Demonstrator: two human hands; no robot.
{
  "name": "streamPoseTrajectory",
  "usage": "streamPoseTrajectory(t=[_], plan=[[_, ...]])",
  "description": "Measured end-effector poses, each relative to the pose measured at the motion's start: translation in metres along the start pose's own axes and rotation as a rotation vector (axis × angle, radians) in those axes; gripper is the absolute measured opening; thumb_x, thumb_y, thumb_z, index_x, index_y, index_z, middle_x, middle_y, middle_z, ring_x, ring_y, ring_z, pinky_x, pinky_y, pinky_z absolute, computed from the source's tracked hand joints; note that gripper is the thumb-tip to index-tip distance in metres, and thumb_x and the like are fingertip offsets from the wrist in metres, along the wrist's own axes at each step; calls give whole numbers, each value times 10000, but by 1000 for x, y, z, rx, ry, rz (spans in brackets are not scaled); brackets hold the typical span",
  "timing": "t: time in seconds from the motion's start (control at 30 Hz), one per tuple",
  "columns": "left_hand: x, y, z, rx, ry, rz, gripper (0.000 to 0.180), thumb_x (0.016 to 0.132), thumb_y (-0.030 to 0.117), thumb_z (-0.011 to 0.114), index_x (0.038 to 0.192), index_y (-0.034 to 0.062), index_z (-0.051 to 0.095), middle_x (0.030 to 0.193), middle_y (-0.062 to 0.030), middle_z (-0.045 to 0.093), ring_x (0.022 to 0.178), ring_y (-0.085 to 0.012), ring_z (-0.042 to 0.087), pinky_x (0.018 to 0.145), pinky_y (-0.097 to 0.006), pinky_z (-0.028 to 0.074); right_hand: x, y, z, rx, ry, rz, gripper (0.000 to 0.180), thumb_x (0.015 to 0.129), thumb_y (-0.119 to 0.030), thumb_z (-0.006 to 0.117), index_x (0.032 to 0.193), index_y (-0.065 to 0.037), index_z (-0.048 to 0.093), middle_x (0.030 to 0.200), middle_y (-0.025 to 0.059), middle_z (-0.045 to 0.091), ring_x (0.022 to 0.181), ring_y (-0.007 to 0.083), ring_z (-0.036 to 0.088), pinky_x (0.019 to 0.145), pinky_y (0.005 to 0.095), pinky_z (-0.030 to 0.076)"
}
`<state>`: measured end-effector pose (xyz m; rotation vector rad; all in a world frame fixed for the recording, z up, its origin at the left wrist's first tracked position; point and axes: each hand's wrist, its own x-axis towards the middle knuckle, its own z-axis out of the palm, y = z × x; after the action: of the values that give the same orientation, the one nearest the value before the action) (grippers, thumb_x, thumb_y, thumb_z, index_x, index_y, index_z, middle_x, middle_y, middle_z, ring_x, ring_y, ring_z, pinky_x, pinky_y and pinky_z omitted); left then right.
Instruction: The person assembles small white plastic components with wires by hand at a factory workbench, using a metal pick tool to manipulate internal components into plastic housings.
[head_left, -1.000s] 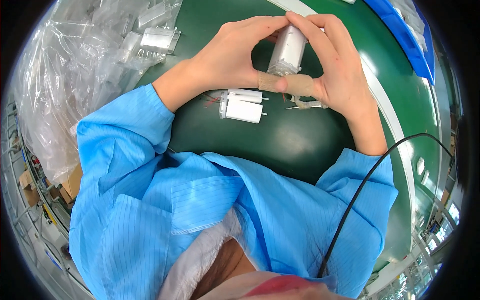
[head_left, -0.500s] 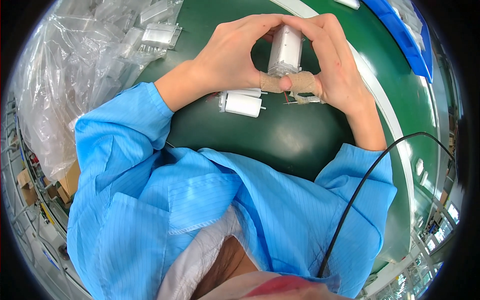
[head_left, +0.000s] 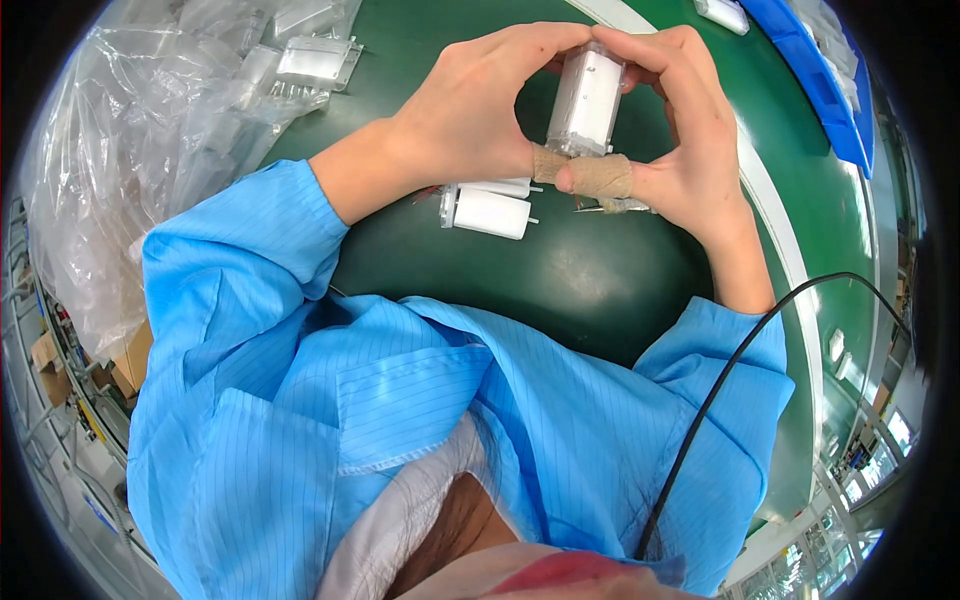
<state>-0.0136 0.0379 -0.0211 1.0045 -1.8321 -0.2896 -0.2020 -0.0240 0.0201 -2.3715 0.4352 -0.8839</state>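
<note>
Between my two hands I hold a white block-shaped part with clear plastic ends, its long side tilted toward me. My left hand and my right hand form a ring around it, fingertips at its far end and thumbs pressed at its near end. Tan tape wraps both thumbs. Just below the thumbs a small piece with a thin metal pin shows, partly hidden. Nearer me on the left, a similar white part lies on the green table, with another partly behind it.
A clear plastic bag covers the left side, with more white parts at its edge. At the far right stands a blue bin holding parts; another white part lies beside it. A black cable crosses my right sleeve.
Both hands and the held part have shifted slightly right. My thumbs have moved across the part's near end, and the red wire seen below them is now hidden.
</note>
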Motion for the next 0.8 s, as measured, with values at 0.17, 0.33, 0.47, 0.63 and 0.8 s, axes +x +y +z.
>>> streamPoseTrajectory(t=[0.17,0.33,0.47,0.63,0.8], plan=[[-4,1,4,13,34,48,834,507,303,909,1195,12,539,1098,-124,637,940,-249,661,816,-337,546,-1,3,2,-140,21,-150,814,495,-339,909,1188,-39,604,949,66,568,814,198,533,751,300,472],[-2,0,4,30,59,82,799,524,315,900,1176,18,547,1072,-121,643,921,-246,664,800,-335,549,-2,1,4,-130,59,-163,779,523,-321,903,1182,-33,605,981,86,584,865,212,555,756,303,495],[6,18,-12,18,-140,-115,596,625,129,825,1120,29,508,1015,-151,547,942,-313,583,809,-372,472,-2,-2,7,-93,72,-100,746,561,-306,897,1187,-30,601,1025,101,583,900,219,567,779,307,509],[4,9,-8,132,-93,-46,693,553,247,864,1116,25,526,985,-143,617,878,-314,631,762,-371,523,-2,2,8,-78,7,-40,722,607,-291,880,1201,-11,579,1040,99,560,919,205,556,787,301,495],[-2,5,-1,200,55,29,665,544,291,857,1082,43,553,958,-116,632,857,-289,638,736,-364,532,-5,12,17,48,31,-13,684,653,-247,846,1215,4,546,1042,79,496,925,171,512,830,278,445]])
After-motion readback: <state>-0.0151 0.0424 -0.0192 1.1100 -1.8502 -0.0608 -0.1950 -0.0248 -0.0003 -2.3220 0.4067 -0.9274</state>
